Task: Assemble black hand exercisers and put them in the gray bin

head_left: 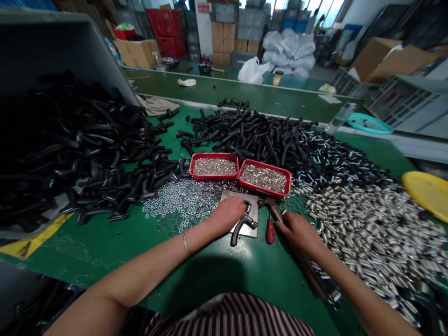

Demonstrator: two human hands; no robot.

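My left hand (228, 213) rests on a square metal plate (252, 229), its fingers curled closed around a small black part whose end shows at the fingertips. A curved black handle (241, 228) with a metal collar lies just beside those fingers on the plate. To the right, my right hand (298, 231) is closed on the wooden shaft of a hammer (276, 212). The hammer's head lies at the plate's right edge, and its shaft runs back under my palm. Between the hands lies a red-handled screwdriver (270, 231).
Two red trays (214, 177) of small metal pins stand behind the plate. Loose rings and nuts (185, 200) spread to the left. Silver sleeves (371, 228) heap at right, black handles (259, 135) behind. A grey bin (115, 60) leans at left; a yellow lid (427, 191) sits far right.
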